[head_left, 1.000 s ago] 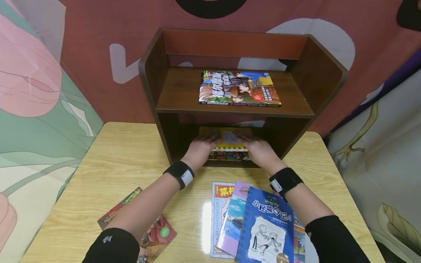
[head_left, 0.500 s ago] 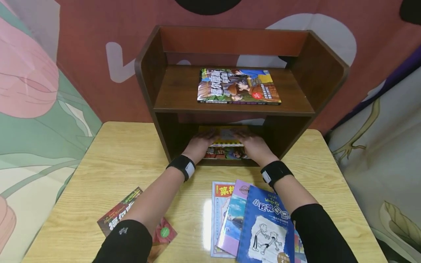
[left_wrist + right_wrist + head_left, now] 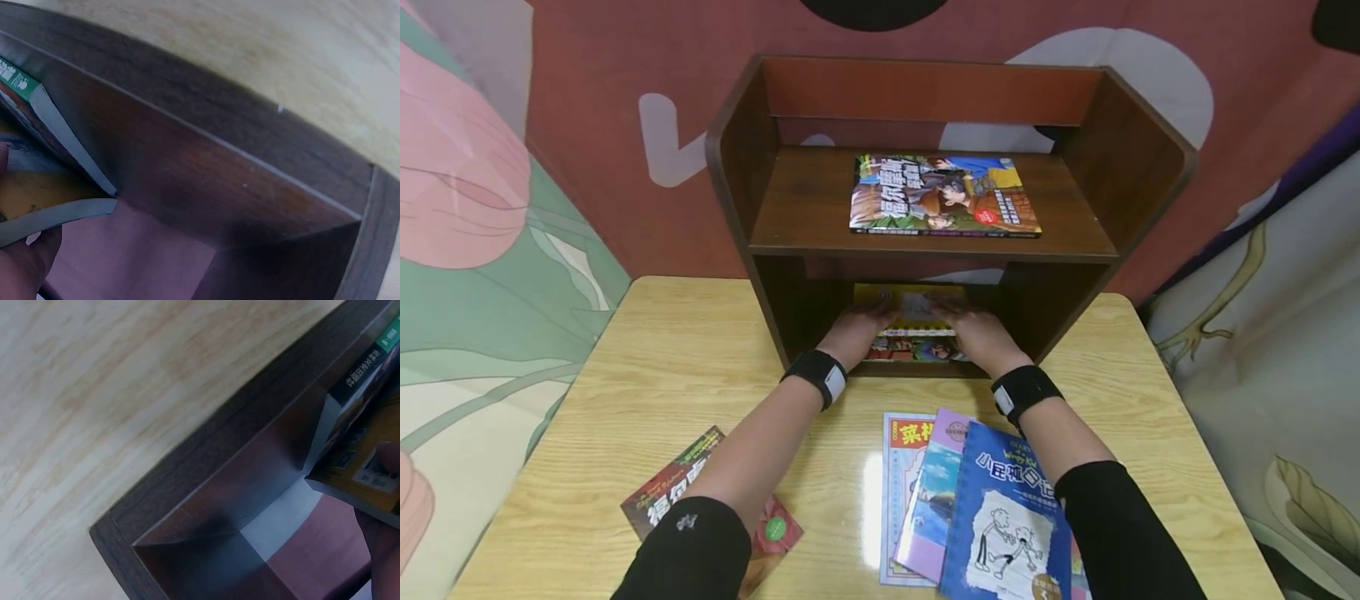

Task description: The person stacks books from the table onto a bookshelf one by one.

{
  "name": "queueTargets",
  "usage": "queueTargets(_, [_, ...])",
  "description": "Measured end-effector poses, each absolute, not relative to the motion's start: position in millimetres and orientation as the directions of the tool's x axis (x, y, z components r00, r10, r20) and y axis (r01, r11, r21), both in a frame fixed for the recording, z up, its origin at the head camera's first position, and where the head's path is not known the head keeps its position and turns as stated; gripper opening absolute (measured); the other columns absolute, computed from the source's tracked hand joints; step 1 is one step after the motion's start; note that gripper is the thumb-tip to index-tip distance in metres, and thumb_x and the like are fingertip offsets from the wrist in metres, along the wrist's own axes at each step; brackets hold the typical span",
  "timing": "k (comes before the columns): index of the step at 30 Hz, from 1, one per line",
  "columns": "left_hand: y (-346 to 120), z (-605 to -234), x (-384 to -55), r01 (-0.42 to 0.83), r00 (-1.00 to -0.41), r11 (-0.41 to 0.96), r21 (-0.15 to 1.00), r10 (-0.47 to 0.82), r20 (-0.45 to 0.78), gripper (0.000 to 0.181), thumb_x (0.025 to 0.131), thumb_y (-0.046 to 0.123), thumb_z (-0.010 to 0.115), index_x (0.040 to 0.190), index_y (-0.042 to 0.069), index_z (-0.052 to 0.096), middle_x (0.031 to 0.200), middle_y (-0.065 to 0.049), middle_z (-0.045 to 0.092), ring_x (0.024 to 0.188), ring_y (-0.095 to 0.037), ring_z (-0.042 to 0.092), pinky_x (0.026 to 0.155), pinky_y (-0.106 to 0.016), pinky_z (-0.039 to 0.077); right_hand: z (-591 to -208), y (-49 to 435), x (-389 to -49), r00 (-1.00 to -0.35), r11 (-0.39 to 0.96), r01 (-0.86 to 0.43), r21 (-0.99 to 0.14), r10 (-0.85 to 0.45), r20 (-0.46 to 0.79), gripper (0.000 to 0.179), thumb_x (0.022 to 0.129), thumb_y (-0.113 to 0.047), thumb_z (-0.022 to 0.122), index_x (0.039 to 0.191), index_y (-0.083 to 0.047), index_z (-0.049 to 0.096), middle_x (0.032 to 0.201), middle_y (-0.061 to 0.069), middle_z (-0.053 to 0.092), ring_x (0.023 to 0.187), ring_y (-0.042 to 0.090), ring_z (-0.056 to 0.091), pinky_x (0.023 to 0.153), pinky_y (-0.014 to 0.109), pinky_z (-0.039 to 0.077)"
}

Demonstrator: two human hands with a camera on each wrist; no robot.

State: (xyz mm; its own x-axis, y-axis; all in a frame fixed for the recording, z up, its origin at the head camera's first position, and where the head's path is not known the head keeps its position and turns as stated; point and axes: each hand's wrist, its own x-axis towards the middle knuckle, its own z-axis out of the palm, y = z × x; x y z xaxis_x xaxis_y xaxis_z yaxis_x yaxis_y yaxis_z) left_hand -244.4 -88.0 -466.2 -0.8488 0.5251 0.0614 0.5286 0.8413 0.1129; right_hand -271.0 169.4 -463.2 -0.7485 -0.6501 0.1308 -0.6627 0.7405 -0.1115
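Both hands reach into the lower compartment of a dark brown bookshelf [image 3: 932, 254]. They hold a yellow book [image 3: 917, 310] by its two sides, above a colourful book [image 3: 913, 348] that lies flat on the compartment floor. My left hand [image 3: 861, 329] grips the left side, its fingers [image 3: 28, 265] curled at the book's edge in the left wrist view. At the right side my right hand [image 3: 981, 333] pinches it; in the right wrist view the thumb presses a cover with a barcode. There the yellow book stands at an angle to the lower one.
A comic book [image 3: 943, 196] lies on the upper shelf. Several overlapping books, with a blue one [image 3: 1007, 517] on top, lie at the front right of the wooden table [image 3: 587, 392]. More books [image 3: 673, 483] lie partly under the left forearm.
My right wrist has shifted left and forward, and the left forearm slightly right. The yellow book has moved a little deeper into the compartment, still between both hands.
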Motion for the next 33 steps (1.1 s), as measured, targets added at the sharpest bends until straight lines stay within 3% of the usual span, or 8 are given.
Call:
queueTargets(6, [-89, -469, -236, 0.533, -0.846, 0.837, 0.127, 0.530, 0.061, 0.068, 0.100, -0.013, 0.053, 0.158, 0.020, 0.041, 0.162, -0.008, 0.034, 0.149, -0.027, 0.028, 0.117, -0.043, 0.030, -468, 172, -268, -0.729, 0.717, -0.684, -0.135, -0.671, 0.134, 0.069, 0.092, 0.015, 0.062, 0.154, -0.010, 0.046, 0.157, 0.015, 0.041, 0.141, 0.037, 0.041, 0.101, 0.047, 0.049])
queueTargets(10, [-90, -472, -234, 0.556, -0.830, 0.829, 0.053, 0.553, 0.072, 0.064, 0.099, 0.003, 0.065, 0.157, 0.018, 0.042, 0.161, -0.010, 0.036, 0.148, -0.028, 0.031, 0.113, -0.040, 0.037, -469, 174, -264, -0.721, 0.706, -0.693, -0.145, -0.682, 0.120, 0.070, 0.090, 0.011, 0.069, 0.153, -0.009, 0.047, 0.158, 0.016, 0.040, 0.143, 0.038, 0.038, 0.104, 0.048, 0.046])
queueTargets(13, [-90, -476, -234, 0.568, -0.822, 0.822, 0.045, 0.563, 0.085, 0.062, 0.099, 0.023, 0.070, 0.156, 0.017, 0.045, 0.160, -0.012, 0.037, 0.147, -0.029, 0.034, 0.112, -0.040, 0.039, -470, 176, -262, -0.703, 0.687, -0.710, -0.154, -0.700, 0.125, 0.068, 0.091, -0.003, 0.077, 0.152, -0.007, 0.048, 0.158, 0.018, 0.039, 0.143, 0.040, 0.038, 0.105, 0.049, 0.046])
queueTargets(18, [-92, -480, -233, 0.577, -0.816, 0.812, 0.091, 0.570, 0.095, 0.066, 0.100, 0.049, 0.058, 0.155, 0.016, 0.045, 0.159, -0.013, 0.037, 0.147, -0.033, 0.033, 0.116, -0.044, 0.032, -473, 178, -263, -0.688, 0.662, -0.723, -0.199, -0.717, 0.112, 0.069, 0.094, -0.031, 0.074, 0.152, -0.006, 0.048, 0.159, 0.020, 0.036, 0.143, 0.041, 0.036, 0.108, 0.052, 0.042])
queueTargets(24, [-93, -486, -231, 0.573, -0.820, 0.813, 0.103, 0.567, 0.085, 0.069, 0.099, 0.051, 0.058, 0.156, 0.016, 0.043, 0.161, -0.012, 0.034, 0.149, -0.033, 0.028, 0.119, -0.049, 0.026, -474, 177, -259, -0.697, 0.662, -0.704, -0.258, -0.714, 0.070, 0.073, 0.093, -0.033, 0.074, 0.154, -0.005, 0.045, 0.162, 0.020, 0.031, 0.145, 0.041, 0.032, 0.111, 0.052, 0.038])
queueTargets(33, [-93, -485, -227, 0.552, -0.834, 0.825, 0.126, 0.550, 0.052, 0.068, 0.098, 0.050, 0.059, 0.156, 0.019, 0.042, 0.162, -0.010, 0.031, 0.151, -0.031, 0.023, 0.119, -0.050, 0.026, -476, 178, -257, -0.701, 0.671, -0.700, -0.245, -0.710, 0.057, 0.075, 0.093, -0.032, 0.075, 0.155, -0.005, 0.043, 0.163, 0.020, 0.028, 0.147, 0.043, 0.028, 0.111, 0.053, 0.037])
